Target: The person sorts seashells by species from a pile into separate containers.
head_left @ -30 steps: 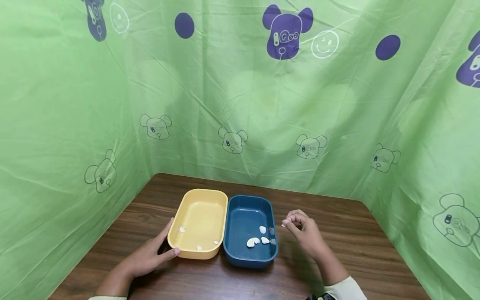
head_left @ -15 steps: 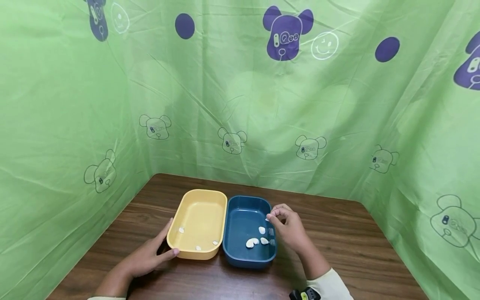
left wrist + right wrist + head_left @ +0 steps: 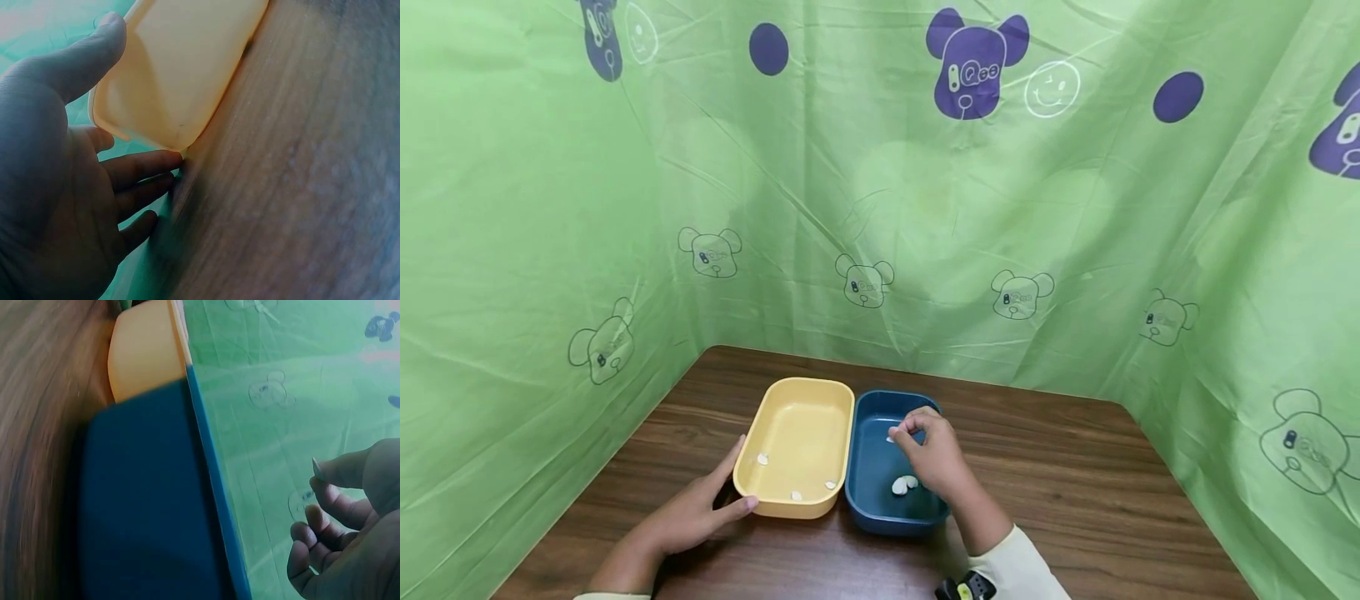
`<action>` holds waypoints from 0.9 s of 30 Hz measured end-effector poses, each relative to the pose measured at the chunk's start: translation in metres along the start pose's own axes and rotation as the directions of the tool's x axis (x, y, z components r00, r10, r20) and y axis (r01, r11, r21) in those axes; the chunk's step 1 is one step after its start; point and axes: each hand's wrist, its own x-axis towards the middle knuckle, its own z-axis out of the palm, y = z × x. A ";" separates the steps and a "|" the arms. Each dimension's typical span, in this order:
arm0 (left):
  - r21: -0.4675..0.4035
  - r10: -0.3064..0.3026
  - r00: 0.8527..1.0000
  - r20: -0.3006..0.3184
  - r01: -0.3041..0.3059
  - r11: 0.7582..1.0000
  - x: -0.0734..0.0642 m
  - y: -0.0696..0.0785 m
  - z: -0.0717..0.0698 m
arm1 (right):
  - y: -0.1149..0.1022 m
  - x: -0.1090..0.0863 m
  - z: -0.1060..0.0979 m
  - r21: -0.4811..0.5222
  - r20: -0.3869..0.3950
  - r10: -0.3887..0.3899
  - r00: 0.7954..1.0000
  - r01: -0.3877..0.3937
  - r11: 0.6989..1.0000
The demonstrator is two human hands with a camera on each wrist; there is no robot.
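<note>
My left hand touches the yellow tray at its near-left corner, thumb at the front wall and fingers along the left side. In the left wrist view, those fingers are extended, with tips right at the tray's underside. Over the blue tray, my right hand pinches a small thin white shell-like piece between thumb and forefinger. Two white pieces show on the blue tray's floor; my right hand hides its right part. The yellow tray holds three smaller white bits.
Both trays stand side by side on a dark wood-grain table. A green printed curtain surrounds the table's back and sides. On the right wrist is a black strapped device.
My right hand has moved left from beside the blue tray, across its right rim, to above its middle, with the white piece still pinched. The left hand and both trays stay in place.
</note>
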 end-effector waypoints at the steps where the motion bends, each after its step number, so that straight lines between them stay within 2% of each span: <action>1: -0.001 0.002 1.000 -0.002 -0.002 1.000 0.000 0.000 0.000 | -0.002 0.001 0.003 -0.001 0.004 0.002 1.000 -0.002 1.000; 14: 0.002 0.007 1.000 -0.003 -0.007 1.000 0.000 0.001 0.000 | -0.023 0.006 0.036 -0.020 0.039 -0.020 0.999 0.020 1.000; 21: -0.003 0.004 1.000 -0.001 -0.004 1.000 0.000 0.000 0.001 | -0.029 0.007 0.051 -0.003 0.076 0.021 0.997 -0.021 1.000; 27: -0.011 -0.002 1.000 0.007 0.002 1.000 0.000 0.001 0.000 | -0.034 0.007 0.060 0.026 0.085 -0.016 0.996 0.014 1.000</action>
